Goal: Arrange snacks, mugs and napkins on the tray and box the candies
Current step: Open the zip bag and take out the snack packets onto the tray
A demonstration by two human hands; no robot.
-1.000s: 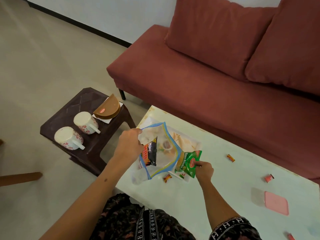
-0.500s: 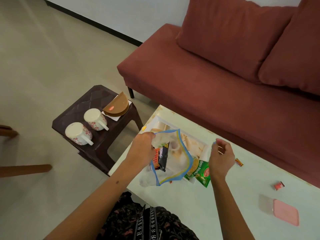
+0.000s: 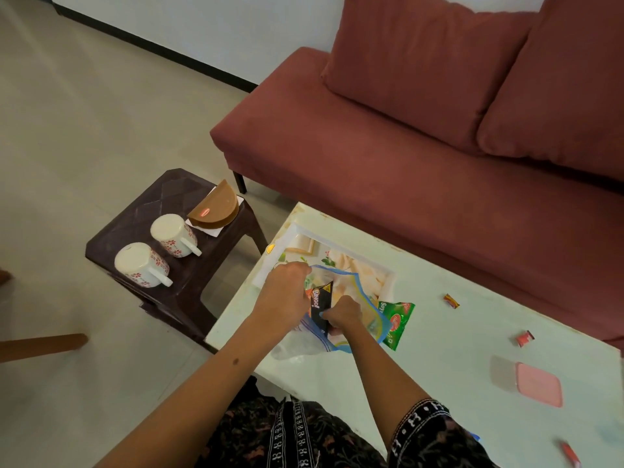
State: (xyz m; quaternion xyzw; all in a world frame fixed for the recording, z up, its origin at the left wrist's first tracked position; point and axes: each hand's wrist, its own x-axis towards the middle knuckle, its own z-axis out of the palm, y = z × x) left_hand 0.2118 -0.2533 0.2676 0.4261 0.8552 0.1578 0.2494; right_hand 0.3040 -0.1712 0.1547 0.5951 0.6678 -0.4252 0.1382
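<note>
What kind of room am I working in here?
Most likely a home living room: a red sofa with back cushions, a low pale coffee table in front, and a small brown stool holding two mugs.

Single head view, looking steeply down, close over table [image 3: 472, 332]

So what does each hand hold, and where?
Left hand grips the zip bag at its rim; right hand pinches the black packet inside.
</note>
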